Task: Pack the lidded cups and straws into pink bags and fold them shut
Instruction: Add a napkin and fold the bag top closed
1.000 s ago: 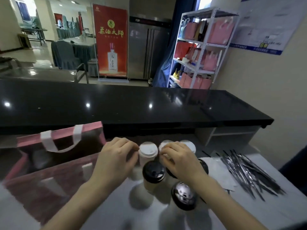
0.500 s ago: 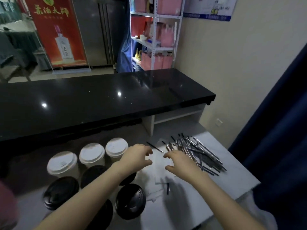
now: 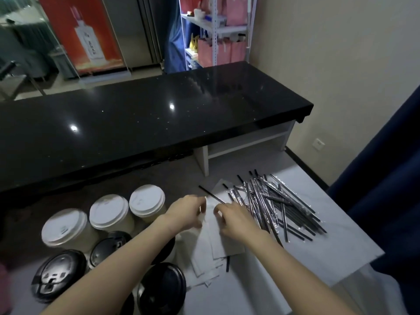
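**Hazards**

- The straws (image 3: 272,201) lie crossed in a loose pile on the table (image 3: 329,251), just right of both hands. Pulling one straw from the pile is likely to drag its neighbours, and those nearest the table's right side could slide off.
- The left forearm passes low over the black-lidded cups (image 3: 163,285). Dropping or withdrawing the arm carelessly could tip one. The white-lidded cups (image 3: 109,211) stand in a row just behind them, close enough to be struck in turn.
- The paper sheets (image 3: 211,244) are thin and fanned. A quick pick is likely to lift several at once.
- One single straw (image 3: 211,196) lies apart, just beyond the fingertips, and could be swept away by either hand.

**Hand pose**

- The left hand (image 3: 186,212) is palm down with fingers curled at the far edge of the paper sheets.
- The right hand (image 3: 236,220) faces it, close by, fingers bent with the tips on or near the same edge.
- Blur hides whether either hand actually has a sheet pinched, so the grip cannot be told.
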Demonstrator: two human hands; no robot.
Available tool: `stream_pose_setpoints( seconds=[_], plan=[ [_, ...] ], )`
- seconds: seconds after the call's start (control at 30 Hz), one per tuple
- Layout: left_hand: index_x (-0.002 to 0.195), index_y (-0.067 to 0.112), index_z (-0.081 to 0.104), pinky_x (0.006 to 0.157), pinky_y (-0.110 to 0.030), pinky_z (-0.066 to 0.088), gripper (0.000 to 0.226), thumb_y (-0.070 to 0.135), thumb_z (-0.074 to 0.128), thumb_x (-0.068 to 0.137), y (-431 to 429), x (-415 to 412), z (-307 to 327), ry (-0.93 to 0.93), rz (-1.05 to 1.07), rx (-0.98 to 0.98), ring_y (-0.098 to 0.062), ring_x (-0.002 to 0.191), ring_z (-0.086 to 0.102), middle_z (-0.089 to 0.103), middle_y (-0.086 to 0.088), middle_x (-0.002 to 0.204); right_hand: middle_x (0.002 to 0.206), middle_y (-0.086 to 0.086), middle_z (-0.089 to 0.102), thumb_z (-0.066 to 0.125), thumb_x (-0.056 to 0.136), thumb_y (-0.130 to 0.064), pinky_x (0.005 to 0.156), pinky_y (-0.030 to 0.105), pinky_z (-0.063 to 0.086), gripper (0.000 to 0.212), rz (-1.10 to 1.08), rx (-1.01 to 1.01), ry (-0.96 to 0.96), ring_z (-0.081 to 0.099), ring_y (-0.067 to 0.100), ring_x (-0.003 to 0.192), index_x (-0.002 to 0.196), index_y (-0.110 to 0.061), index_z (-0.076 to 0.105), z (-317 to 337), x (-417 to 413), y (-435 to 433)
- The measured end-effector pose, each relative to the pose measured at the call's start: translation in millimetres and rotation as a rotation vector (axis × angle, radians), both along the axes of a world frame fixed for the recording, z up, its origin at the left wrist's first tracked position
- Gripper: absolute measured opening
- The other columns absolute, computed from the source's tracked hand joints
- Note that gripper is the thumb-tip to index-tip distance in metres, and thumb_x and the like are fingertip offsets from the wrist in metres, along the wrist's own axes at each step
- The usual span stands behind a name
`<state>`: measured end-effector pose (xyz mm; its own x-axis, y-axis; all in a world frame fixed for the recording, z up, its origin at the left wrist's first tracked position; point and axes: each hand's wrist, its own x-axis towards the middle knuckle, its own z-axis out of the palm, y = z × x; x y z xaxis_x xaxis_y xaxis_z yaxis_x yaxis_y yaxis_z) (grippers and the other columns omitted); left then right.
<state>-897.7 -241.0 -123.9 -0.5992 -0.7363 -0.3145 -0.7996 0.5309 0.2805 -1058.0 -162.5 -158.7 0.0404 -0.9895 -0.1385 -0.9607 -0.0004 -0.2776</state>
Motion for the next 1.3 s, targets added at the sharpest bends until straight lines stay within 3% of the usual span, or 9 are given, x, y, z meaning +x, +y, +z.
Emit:
stream_pose_setpoints(
  seconds=[0.13, 0.43, 0.57, 0.67, 0.8, 0.9, 1.0, 1.17, 1.3],
  plan=[
    [0.109, 0.025, 0.059, 0.071, -0.030, 0.045, 0.041, 0.027, 0.075, 0.071, -2, -1, -1, 0.008, 0.033, -0.042, -0.021, 0.094, 0.057, 0.050, 0.004, 0.100, 0.122, 0.007, 0.051, 0.067, 0.078, -0.024, 0.095, 0.037, 0.039, 0.060, -0.013, 0.040, 0.024, 0.044, 0.029, 0.116, 0.134, -0.024, 0.046, -3, -1, -5],
    [0.119, 0.029, 0.060, 0.074, -0.030, 0.047, 0.059, 0.043, 0.081, 0.066, -1, -1, 4, -0.012, -0.048, -0.009, -0.014, 0.096, 0.052, 0.049, 0.006, 0.106, 0.114, -0.001, 0.053, 0.067, 0.079, -0.027, 0.096, 0.030, 0.033, 0.028, -0.031, -0.105, -0.018, 0.044, 0.022, 0.112, 0.106, -0.020, 0.062, 2, -11, 1],
    [0.110, 0.030, 0.065, 0.087, -0.025, 0.044, 0.054, 0.043, 0.084, 0.061, 11, 2, 23, 0.277, -0.104, 0.086, -0.006, 0.103, 0.048, 0.052, 0.010, 0.109, 0.092, -0.005, 0.063, 0.076, 0.074, -0.034, 0.086, 0.029, 0.031, 0.025, -0.035, -0.168, -0.129, 0.052, 0.020, 0.099, 0.094, -0.021, 0.066, 38, -16, 5],
    [0.094, 0.026, 0.069, 0.073, -0.021, 0.044, 0.026, 0.027, 0.080, 0.070, 21, 10, 44, 0.526, -0.018, 0.075, 0.000, 0.084, 0.058, 0.065, 0.011, 0.090, 0.072, -0.005, 0.056, 0.079, 0.070, -0.030, 0.066, 0.030, 0.035, 0.023, -0.092, -0.217, -0.321, 0.054, 0.021, 0.077, 0.085, -0.021, 0.064, 79, -14, 7],
    [0.081, 0.022, 0.066, 0.059, -0.016, 0.039, 0.006, 0.019, 0.071, 0.081, 28, 42, 77, 0.728, 0.124, -0.103, -0.003, 0.068, 0.057, 0.063, 0.009, 0.069, 0.071, -0.012, 0.060, 0.078, 0.071, -0.031, 0.064, 0.028, 0.044, 0.022, -0.054, -0.266, -0.444, 0.056, 0.012, 0.074, 0.086, -0.032, 0.061, 128, 8, 3],
    [0.085, 0.021, 0.067, 0.061, -0.013, 0.039, 0.005, 0.017, 0.071, 0.084, 31, 85, 103, 0.748, 0.172, -0.221, 0.000, 0.071, 0.058, 0.063, 0.013, 0.072, 0.090, -0.016, 0.064, 0.077, 0.075, -0.026, 0.069, 0.016, 0.045, 0.035, 0.048, -0.296, -0.498, 0.058, 0.003, 0.085, 0.102, -0.038, 0.059, 153, 43, -5],
    [0.087, 0.019, 0.070, 0.067, -0.022, 0.046, 0.006, 0.020, 0.074, 0.082, 36, 142, 124, 0.706, 0.211, -0.312, -0.002, 0.074, 0.061, 0.067, 0.011, 0.076, 0.099, -0.017, 0.063, 0.077, 0.076, -0.020, 0.076, 0.011, 0.045, 0.055, 0.176, -0.368, -0.542, 0.058, -0.002, 0.092, 0.121, -0.040, 0.052, 171, 97, -13],
    [0.085, 0.023, 0.070, 0.066, -0.025, 0.049, 0.007, 0.028, 0.074, 0.081, 66, 253, 153, 0.652, 0.326, -0.496, -0.001, 0.075, 0.061, 0.067, 0.013, 0.078, 0.089, -0.012, 0.069, 0.074, 0.079, -0.015, 0.075, 0.023, 0.048, 0.019, 0.409, -0.424, -0.487, 0.062, 0.004, 0.085, 0.096, -0.024, 0.069, 194, 214, -24],
    [0.089, 0.021, 0.070, 0.066, -0.033, 0.051, 0.010, 0.027, 0.073, 0.081, 96, 347, 173, 0.622, 0.433, -0.628, -0.005, 0.076, 0.062, 0.068, 0.011, 0.082, 0.083, -0.012, 0.069, 0.074, 0.079, -0.010, 0.075, 0.018, 0.047, 0.013, 0.549, -0.435, -0.520, 0.063, 0.003, 0.082, 0.088, -0.019, 0.072, 214, 311, -23]
  ],
)
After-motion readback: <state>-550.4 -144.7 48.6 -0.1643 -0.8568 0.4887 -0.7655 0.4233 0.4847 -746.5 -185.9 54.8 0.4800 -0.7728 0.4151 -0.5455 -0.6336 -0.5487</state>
